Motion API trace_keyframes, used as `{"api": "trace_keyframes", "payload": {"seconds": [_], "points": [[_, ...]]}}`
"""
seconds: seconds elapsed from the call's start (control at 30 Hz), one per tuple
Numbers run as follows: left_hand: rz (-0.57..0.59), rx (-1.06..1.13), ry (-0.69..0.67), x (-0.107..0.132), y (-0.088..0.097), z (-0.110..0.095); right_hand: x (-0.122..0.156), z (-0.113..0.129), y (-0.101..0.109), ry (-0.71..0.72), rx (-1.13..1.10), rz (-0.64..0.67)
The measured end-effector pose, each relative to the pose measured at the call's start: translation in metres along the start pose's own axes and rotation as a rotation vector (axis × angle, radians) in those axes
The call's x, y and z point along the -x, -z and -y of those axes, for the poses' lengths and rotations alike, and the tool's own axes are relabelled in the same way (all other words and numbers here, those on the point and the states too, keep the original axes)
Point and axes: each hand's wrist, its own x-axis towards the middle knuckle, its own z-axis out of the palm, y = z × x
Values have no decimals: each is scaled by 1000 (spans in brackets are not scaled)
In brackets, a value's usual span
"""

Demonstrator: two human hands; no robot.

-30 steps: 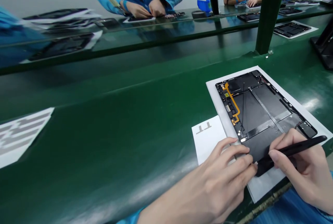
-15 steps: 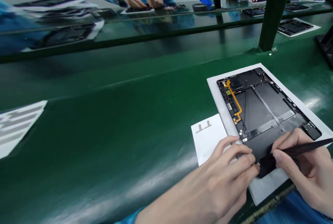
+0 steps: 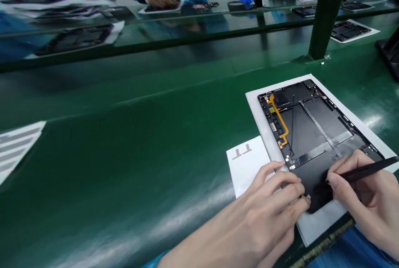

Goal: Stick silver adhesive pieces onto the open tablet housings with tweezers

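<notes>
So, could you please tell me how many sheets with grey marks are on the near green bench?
2: one marked sheet beside the open black device, partly hidden by the left hand; another sheet, cut off at the left picture edge. More may be hidden.

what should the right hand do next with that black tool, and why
Probably ease the black tool slightly toward the small pale bit beside the left hand: the right hand holds the tool over the near end of the dark casing, close by, and the left hand rests at that end. Go slowly, as the tool's tip is hard to make out.
</notes>
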Motion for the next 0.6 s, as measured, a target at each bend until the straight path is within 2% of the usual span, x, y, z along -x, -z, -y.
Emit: {"api": "trace_keyframes", "payload": {"seconds": [0.2, 0.3, 0.47, 0.6], "points": [[-19, 20, -25, 1, -2, 1, 1, -4, 14, -115, 31, -157], [-25, -3, -9, 0, 0, -1, 1, -5, 14, -73, -43, -97], [-25, 4, -8, -1, -1, 2, -1, -1, 2, 17, -99, 9], [-21, 7, -13, 0, -2, 3, -1, 2, -3, 11, -78, 15]]}}
